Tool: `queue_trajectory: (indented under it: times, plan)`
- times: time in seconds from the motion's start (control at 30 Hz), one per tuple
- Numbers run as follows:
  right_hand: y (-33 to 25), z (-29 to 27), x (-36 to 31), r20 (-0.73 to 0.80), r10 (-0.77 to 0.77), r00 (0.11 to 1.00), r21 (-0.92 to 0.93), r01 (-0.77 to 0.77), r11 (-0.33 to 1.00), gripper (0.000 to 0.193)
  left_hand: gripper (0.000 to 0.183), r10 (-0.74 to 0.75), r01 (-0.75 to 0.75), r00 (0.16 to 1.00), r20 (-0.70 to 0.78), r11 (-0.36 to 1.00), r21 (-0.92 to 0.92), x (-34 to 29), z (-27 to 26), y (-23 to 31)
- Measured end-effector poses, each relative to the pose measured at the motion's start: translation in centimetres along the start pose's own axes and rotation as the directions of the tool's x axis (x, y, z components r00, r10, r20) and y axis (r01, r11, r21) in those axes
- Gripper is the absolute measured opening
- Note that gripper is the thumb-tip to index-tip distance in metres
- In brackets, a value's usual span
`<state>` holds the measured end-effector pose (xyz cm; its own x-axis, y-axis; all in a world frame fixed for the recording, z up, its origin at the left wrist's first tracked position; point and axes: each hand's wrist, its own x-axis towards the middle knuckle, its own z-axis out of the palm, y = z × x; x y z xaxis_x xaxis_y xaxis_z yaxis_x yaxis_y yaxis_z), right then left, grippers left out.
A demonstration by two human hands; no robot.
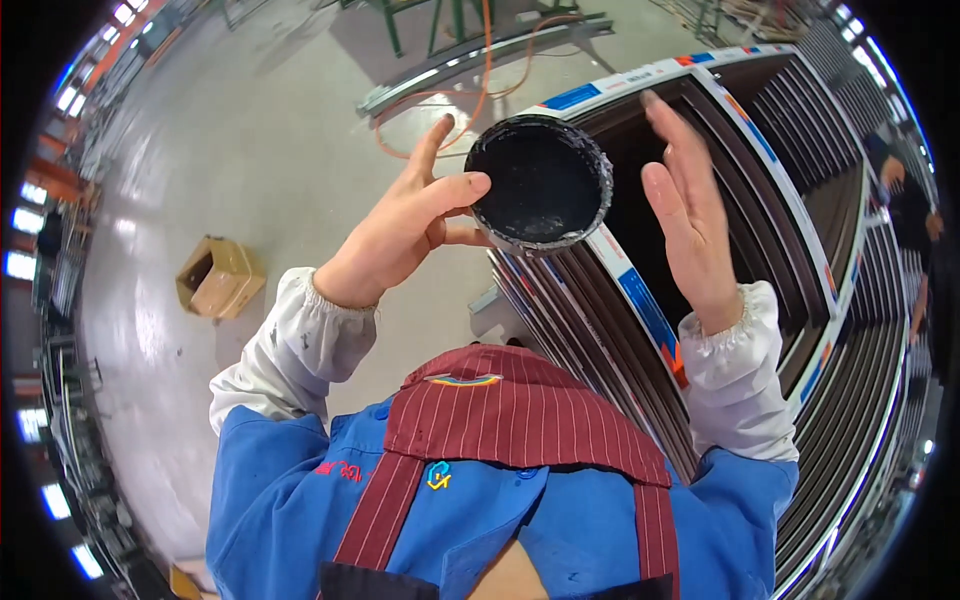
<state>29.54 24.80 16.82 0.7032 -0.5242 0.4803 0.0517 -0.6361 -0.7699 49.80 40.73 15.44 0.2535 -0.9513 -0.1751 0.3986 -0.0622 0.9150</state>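
A round can (540, 185) with black contents or a black-coated inside is in front of me, and dark smears cake its rim. My left hand (405, 210) has it by the left side. The thumb lies over the rim, the index finger sticks out, and the other fingers are partly hidden behind the can's wall. To the right of the can and apart from it, my right hand (692, 215) is open, its fingers stretched and nothing in it. Below both hands is a stack of dark brown frame profiles (765, 200) with white, blue and orange protective film.
More stacked profiles (850, 400) fill the right side, with another person (905, 205) beyond them. On the grey floor (150, 420) at left lies an open cardboard box (222, 278). An orange hose (485, 60) trails past metal rails (440, 75) and a green stand (430, 30) ahead.
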Motion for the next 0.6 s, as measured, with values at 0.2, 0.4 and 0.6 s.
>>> queue_trajectory:
  times: [0.2,0.4,0.6]
  plan:
    - [-1.2,2.7,5.8,0.440,-0.560,0.702,-0.327,0.706,0.628,0.023,0.092,0.052,-0.052,0.974,-0.221,0.999,0.006,-1.3,-1.0,-1.2]
    - [1.5,5.2,8.4,0.737,-0.466,0.489,-0.293,0.853,0.432,0.014,0.091,0.084,-0.080,0.923,-0.374,0.996,0.026,-1.2,0.1,-2.9]
    - [4.6,3.2,9.8,0.526,-0.649,0.550,0.033,0.749,0.661,0.013,0.089,0.103,-0.146,0.914,-0.393,0.986,-0.082,0.3,0.8,-4.5]
